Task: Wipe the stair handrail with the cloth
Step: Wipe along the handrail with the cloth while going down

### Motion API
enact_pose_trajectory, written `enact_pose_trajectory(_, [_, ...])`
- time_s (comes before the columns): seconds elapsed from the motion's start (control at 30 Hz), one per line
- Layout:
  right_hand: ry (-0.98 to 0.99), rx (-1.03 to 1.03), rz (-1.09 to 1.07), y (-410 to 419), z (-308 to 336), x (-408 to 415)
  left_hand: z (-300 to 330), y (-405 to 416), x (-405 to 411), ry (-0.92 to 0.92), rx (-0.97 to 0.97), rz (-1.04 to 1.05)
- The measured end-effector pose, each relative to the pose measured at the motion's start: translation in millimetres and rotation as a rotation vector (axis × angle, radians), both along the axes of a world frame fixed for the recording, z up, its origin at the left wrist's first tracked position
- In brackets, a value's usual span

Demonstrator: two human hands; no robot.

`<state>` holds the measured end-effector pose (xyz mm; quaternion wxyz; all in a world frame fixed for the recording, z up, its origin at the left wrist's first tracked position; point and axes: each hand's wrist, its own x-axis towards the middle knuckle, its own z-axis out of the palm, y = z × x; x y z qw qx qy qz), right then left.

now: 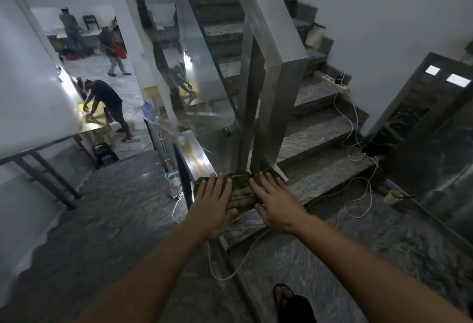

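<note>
A dark striped cloth (239,189) lies spread flat on top of the steel handrail (197,153) at the stair landing. My left hand (213,203) rests flat on the cloth's left part, fingers apart. My right hand (275,202) lies flat on its right part, fingers also spread. Both palms press down on the cloth; neither hand curls around it. The rail continues up to the right as a wide steel bar (266,20) above a glass panel (204,71).
Marble steps (314,138) climb to the right, with white cables (355,158) and a power strip (332,82) on them. A paper cup (391,197) sits on the landing floor. My sandalled foot (284,297) is below. Several people work in the room downstairs (102,97).
</note>
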<state>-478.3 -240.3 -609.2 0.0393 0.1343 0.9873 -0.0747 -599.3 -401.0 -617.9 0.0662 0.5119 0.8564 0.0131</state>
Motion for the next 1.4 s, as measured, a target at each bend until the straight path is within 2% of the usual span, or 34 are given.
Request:
enact_pose_trajectory(0.27, [0.044, 0.082, 0.136, 2, 15, -1, -1, -21, -21, -0.091, 0.045, -0.103])
enact_pose_trajectory(0.47, [-0.056, 0.067, 0.21, -11, 7, -6, -1, -34, -52, -0.146, 0.072, -0.121])
enact_pose_trajectory(0.6, [0.025, 0.06, 0.185, -25, -4, -7, 9, -33, -64, -0.117, -0.017, -0.058])
enact_pose_trajectory(0.73, [0.098, 0.029, 0.089, -41, -3, -14, 24, -26, -63, 0.001, -0.097, 0.049])
enact_pose_trajectory(0.8, [0.134, 0.014, 0.042, -45, -2, -16, 28, -23, -52, 0.035, 0.037, 0.128])
enact_pose_trajectory(0.87, [0.182, -0.006, 0.014, -46, -4, -16, 26, -22, -39, 0.008, 0.238, 0.154])
enact_pose_trajectory(0.9, [0.199, -0.017, 0.013, -46, -6, -15, 24, -22, -34, -0.021, 0.276, 0.146])
enact_pose_trajectory(1.07, [0.138, -0.001, 0.124, -37, -12, -14, 14, -19, -37, -0.21, 0.157, 0.251])
enact_pose_trajectory(1.2, [0.107, 0.099, 0.202, -33, -12, -24, 6, -17, -55, -0.159, 0.1, 0.227])
enact_pose_trajectory(1.4, [0.109, -0.005, 0.181, -52, -11, -42, 6, -6, -81, -0.139, 0.067, 0.224])
